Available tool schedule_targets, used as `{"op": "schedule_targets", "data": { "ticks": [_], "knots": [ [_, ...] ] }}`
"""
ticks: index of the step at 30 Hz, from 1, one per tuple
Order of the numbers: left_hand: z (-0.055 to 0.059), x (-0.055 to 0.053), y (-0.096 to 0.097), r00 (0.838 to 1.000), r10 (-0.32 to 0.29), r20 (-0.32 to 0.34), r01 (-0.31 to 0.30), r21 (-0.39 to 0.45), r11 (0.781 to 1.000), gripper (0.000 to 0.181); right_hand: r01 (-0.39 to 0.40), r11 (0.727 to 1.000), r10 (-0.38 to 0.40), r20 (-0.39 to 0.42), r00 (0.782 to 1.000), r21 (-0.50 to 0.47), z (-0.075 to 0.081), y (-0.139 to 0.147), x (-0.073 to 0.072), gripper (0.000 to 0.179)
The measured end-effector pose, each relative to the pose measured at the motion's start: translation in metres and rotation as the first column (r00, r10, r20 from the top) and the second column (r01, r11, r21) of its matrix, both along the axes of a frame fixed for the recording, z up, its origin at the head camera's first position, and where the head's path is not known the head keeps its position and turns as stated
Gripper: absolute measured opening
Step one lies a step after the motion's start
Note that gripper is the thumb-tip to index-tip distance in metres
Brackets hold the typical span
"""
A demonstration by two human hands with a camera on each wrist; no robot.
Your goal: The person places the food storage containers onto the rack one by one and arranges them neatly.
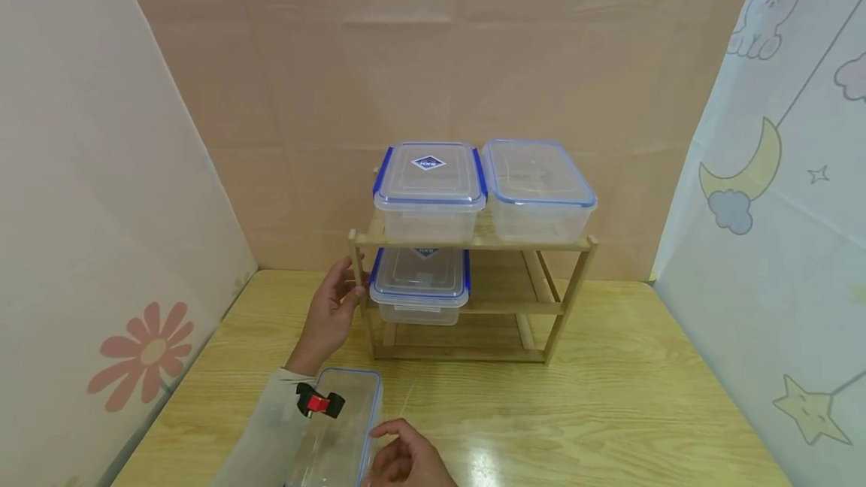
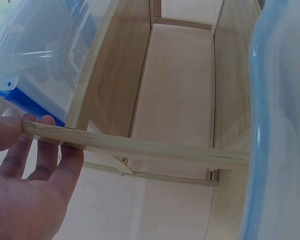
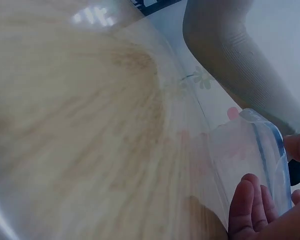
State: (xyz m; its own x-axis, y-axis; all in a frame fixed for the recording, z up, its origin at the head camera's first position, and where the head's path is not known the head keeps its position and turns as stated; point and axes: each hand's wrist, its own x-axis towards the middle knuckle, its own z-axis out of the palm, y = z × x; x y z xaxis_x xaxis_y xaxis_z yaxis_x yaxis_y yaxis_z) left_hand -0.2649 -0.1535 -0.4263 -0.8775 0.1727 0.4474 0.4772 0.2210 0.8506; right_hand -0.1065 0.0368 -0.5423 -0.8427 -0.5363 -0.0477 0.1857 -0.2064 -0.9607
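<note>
My left hand (image 1: 330, 316) is at the left front post of a wooden rack (image 1: 467, 353). Its fingers reach behind the post and its thumb lies in front, gripping the wood (image 2: 140, 147). Low in the head view, my right hand (image 1: 409, 457) holds the right edge of a clear, blue-rimmed food container (image 1: 348, 427). In the right wrist view, the fingers (image 3: 250, 200) lie along the container's side wall and the thumb is at its blue rim. My left forearm passes over this container and hides part of it.
On the rack's top shelf stand a clear food container with blue side clips (image 1: 429, 190) and a blue-rimmed one (image 1: 539, 179). Another blue-clipped container (image 1: 421, 280) sits at the left of the middle shelf. Patterned walls (image 1: 764, 209) enclose the wooden table (image 1: 629, 412).
</note>
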Motion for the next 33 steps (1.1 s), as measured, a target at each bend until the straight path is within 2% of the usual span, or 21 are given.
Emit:
{"op": "schedule_targets", "data": {
  "ticks": [3, 6, 12, 19, 26, 30, 33],
  "knots": [
    [-0.001, 0.0, 0.0, 1.0, -0.004, -0.008, 0.004, 0.004, 1.0, 0.055, -0.01, 1.0, 0.01, -0.001, 1.0, -0.028, -0.002, -0.002, 0.0, 0.049],
    [-0.011, -0.009, -0.002, 1.0, -0.012, -0.02, 0.012, 0.011, 1.0, 0.056, 0.023, 1.0, -0.022, 0.012, 1.0, -0.021, -0.003, -0.005, 0.001, 0.05],
    [-0.01, -0.007, -0.003, 1.0, 0.002, -0.019, -0.002, -0.002, 1.0, 0.054, 0.143, 0.987, -0.149, 0.087, 0.985, 0.079, 0.004, -0.017, 0.006, 0.047],
    [-0.012, -0.007, -0.004, 1.0, -0.006, -0.026, 0.006, -0.001, 1.0, 0.055, 0.176, 0.982, -0.187, 0.194, 0.963, 0.074, 0.007, -0.02, 0.008, 0.042],
    [-0.014, -0.006, -0.004, 1.0, 0.027, 0.003, -0.027, -0.016, 1.0, 0.054, 0.148, 0.989, -0.15, 0.11, 0.983, 0.028, 0.0, -0.015, 0.001, 0.029],
    [-0.013, -0.007, -0.003, 1.0, 0.021, 0.023, -0.021, 0.004, 1.0, 0.056, 0.135, 0.991, -0.136, 0.075, 0.988, 0.012, -0.002, -0.013, -0.001, 0.027],
    [-0.012, -0.008, -0.002, 1.0, 0.019, 0.014, -0.019, 0.008, 1.0, 0.057, 0.142, 0.989, -0.144, 0.072, 0.987, 0.029, 0.001, -0.011, 0.0, 0.028]
  ]
}}
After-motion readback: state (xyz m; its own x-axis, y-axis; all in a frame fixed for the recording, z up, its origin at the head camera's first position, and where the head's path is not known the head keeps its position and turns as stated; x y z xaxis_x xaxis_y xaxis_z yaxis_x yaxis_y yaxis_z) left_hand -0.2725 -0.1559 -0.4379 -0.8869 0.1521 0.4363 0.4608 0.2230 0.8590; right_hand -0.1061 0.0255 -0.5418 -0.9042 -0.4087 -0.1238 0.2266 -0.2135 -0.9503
